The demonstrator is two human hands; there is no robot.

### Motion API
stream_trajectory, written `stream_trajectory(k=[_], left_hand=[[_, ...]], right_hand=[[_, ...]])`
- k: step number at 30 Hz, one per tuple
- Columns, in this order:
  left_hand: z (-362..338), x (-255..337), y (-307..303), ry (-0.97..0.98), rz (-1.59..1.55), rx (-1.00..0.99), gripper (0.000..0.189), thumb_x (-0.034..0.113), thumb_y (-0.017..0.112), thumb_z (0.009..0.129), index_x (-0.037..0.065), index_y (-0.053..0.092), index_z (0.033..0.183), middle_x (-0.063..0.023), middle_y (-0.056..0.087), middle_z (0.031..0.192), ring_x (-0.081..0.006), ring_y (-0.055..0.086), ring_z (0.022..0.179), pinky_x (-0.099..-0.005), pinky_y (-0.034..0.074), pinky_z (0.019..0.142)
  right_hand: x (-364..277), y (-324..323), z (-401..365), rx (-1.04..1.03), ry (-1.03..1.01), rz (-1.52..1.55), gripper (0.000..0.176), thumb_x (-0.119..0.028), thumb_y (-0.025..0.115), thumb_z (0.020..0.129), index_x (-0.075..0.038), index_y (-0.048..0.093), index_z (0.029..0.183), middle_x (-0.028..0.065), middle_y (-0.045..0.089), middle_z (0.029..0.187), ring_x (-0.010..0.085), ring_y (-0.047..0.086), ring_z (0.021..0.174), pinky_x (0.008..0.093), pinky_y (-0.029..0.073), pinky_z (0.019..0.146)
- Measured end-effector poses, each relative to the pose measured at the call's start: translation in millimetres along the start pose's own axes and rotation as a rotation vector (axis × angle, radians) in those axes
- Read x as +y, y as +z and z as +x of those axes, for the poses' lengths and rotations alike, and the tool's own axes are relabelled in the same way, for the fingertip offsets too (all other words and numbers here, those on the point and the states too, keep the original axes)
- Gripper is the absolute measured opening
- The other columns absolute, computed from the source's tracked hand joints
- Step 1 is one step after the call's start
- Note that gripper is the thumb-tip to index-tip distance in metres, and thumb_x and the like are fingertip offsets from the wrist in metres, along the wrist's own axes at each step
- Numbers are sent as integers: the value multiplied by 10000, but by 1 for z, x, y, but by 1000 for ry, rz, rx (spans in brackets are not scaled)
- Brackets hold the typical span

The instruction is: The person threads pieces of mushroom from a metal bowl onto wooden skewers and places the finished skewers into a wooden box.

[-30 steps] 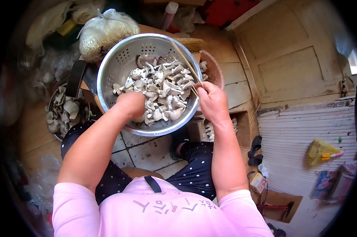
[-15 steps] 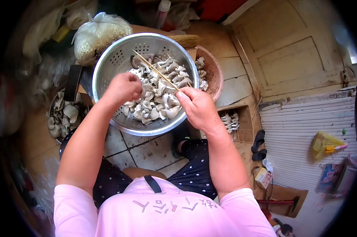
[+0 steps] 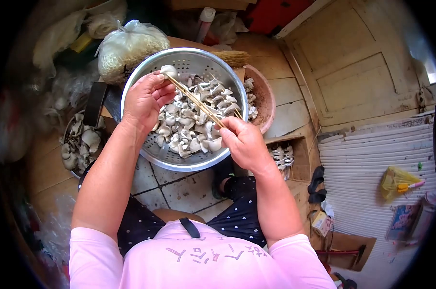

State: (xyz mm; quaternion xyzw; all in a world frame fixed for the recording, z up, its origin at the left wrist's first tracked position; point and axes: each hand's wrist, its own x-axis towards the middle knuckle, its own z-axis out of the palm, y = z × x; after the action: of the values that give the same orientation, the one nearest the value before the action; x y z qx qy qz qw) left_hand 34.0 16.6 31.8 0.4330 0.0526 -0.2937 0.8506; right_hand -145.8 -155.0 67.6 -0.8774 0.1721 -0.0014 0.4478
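Observation:
My left hand [image 3: 149, 98] pinches a pale mushroom piece [image 3: 169, 72] at the upper tips of thin wooden skewers [image 3: 196, 101]. The lower ends of the skewers are gripped between thumb and fingers of my right hand [image 3: 242, 140], at the right rim of a metal colander [image 3: 191, 166]. Inside the colander, under the skewers, lies a heap of grey-white mushroom pieces [image 3: 184, 137]. Some sticks also show among the pieces near the colander's right side.
A pink basin [image 3: 265, 98] with mushrooms stands behind right. Skewered mushrooms [image 3: 281, 156] lie in a box at right. A bowl of mushrooms [image 3: 85, 139] and a dark-handled object [image 3: 95, 103] are at left, a filled plastic bag [image 3: 131, 48] behind.
My left hand has risen from over the heap to the skewer tips, now with a mushroom piece. The view has shifted slightly; my right hand still holds the skewers.

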Motion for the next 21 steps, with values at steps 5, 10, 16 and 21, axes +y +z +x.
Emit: stream_trajectory(k=[5,10,16,21], left_hand=[[0,1,2,8,-18,39,162,128,558,926,21,593,1043,-99,667,952,-184,674,833,-336,569,755],[-1,-1,4,17,25,10,218,119,551,927,2,543,1111,-111,649,957,-201,670,867,-347,576,794],[-2,-3,5,36,75,1,204,95,539,926,4,528,1108,-115,643,960,-194,674,851,-340,580,775],[-3,-4,9,72,162,-2,208,70,546,908,6,514,1103,-107,645,931,-186,678,818,-328,583,752]], right_hand=[[-1,2,0,-14,50,70,202,-117,527,903,-1,618,1040,74,652,761,149,625,684,286,485,654],[2,4,-1,-13,68,175,229,-140,523,888,4,603,1047,100,674,734,173,662,685,314,502,665],[-2,4,-1,4,86,169,219,-127,520,886,12,599,1036,89,668,725,158,660,673,302,505,653],[-3,4,-1,8,117,185,200,-126,517,882,5,604,1005,89,668,721,153,660,661,303,506,644]])
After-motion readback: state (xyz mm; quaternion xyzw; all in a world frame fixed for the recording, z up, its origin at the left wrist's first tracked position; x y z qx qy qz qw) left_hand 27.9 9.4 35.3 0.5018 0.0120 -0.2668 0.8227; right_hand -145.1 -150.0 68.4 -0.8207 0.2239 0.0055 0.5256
